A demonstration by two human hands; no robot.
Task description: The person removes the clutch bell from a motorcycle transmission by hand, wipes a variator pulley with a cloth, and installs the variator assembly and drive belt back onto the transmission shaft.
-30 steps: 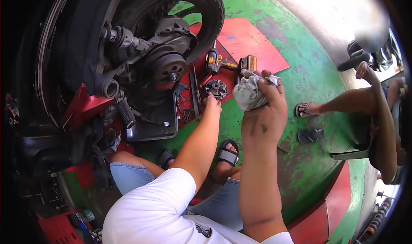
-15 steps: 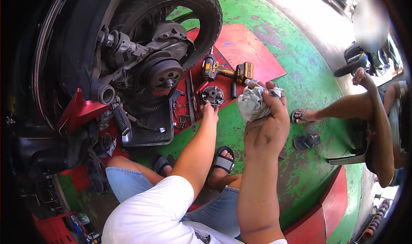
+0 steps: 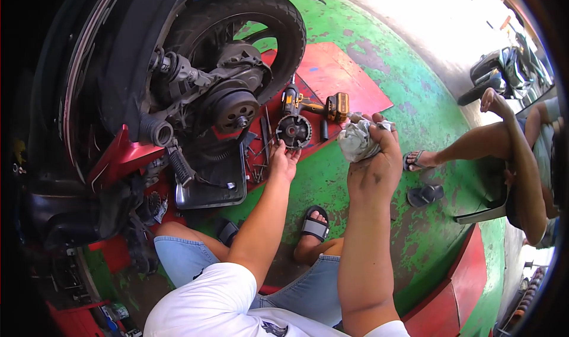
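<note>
A round dark metal part [image 3: 294,132] is gripped at its lower edge by the fingers of my left hand [image 3: 284,161], palm turned up, just above the red board [image 3: 349,70]. My right hand [image 3: 379,153] is closed on a crumpled whitish cloth [image 3: 357,140] and is raised to the right of the part. Right behind the part lies a black and yellow power drill [image 3: 305,104]. A dark cylindrical socket [image 3: 324,130] rests between the part and the cloth.
At the left stands a scooter with its rear wheel [image 3: 290,23] and round drive housing [image 3: 235,110] exposed. A black tray [image 3: 212,189] and small tools [image 3: 256,159] lie below it. A seated person's leg [image 3: 474,144] and a loose sandal [image 3: 425,195] are at the right.
My left hand has lifted the round metal part and tilted it, and its fingers now show beneath it. The right hand with the cloth has moved slightly right and down from its first position.
</note>
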